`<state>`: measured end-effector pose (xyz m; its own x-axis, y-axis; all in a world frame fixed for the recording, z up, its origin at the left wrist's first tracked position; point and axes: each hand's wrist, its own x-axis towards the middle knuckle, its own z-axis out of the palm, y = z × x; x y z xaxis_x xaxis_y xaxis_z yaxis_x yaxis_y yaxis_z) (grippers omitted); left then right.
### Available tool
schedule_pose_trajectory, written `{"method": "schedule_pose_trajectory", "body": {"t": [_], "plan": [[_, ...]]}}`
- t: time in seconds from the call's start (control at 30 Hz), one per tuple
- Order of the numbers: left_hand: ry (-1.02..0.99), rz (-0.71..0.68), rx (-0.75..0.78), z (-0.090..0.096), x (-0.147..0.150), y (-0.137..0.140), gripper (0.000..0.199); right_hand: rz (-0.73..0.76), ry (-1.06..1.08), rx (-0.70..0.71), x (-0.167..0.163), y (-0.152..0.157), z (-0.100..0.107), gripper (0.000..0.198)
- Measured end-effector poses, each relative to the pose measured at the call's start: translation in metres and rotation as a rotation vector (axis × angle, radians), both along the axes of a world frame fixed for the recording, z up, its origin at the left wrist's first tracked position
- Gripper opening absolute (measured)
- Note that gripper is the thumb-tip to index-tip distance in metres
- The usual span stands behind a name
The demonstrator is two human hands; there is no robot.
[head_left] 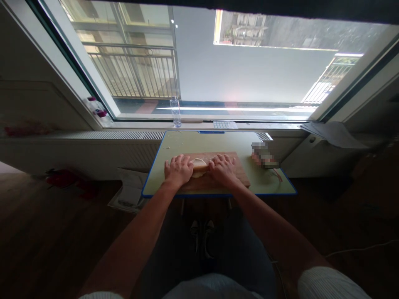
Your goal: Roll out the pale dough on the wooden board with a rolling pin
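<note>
Dough: lies on board, under pin | left hand, right hand: rest palm-down over pin's ends; whether they grip, cannot tell | board: on table | bottle: clear, stands on sill beyond table

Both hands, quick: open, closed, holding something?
Left hand: on the left end of the rolling pin; grip unclear.
Right hand: on its right end; grip unclear.
</note>
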<state>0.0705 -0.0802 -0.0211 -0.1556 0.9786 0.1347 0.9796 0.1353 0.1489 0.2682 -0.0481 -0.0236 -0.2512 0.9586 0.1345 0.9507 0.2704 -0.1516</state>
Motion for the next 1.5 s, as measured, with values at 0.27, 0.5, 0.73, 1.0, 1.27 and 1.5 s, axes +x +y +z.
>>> {"method": "schedule_pose_trajectory", "body": {"t": [0.27,0.5,0.73,1.0,1.27,1.5], "plan": [[0.004,-0.019,0.071,-0.008,0.006,-0.018,0.055,-0.066,0.074,0.019,0.006,-0.011,-0.023,0.06],[0.0,-0.018,0.08,-0.009,0.005,-0.018,0.054,-0.061,0.077,0.013,0.006,-0.012,-0.022,0.06],[0.001,0.004,-0.01,-0.002,0.001,-0.001,0.054,-0.023,0.029,0.02,0.002,-0.007,-0.005,0.051],[-0.032,-0.038,-0.138,0.002,-0.012,0.027,0.059,-0.003,-0.054,0.059,-0.006,0.011,0.006,0.049],[-0.054,-0.044,-0.242,0.003,-0.022,0.06,0.062,-0.043,-0.048,-0.023,-0.013,0.039,0.008,0.049],[-0.063,-0.056,-0.228,-0.001,-0.031,0.088,0.061,-0.053,-0.022,-0.129,-0.018,0.068,0.01,0.053]]}}
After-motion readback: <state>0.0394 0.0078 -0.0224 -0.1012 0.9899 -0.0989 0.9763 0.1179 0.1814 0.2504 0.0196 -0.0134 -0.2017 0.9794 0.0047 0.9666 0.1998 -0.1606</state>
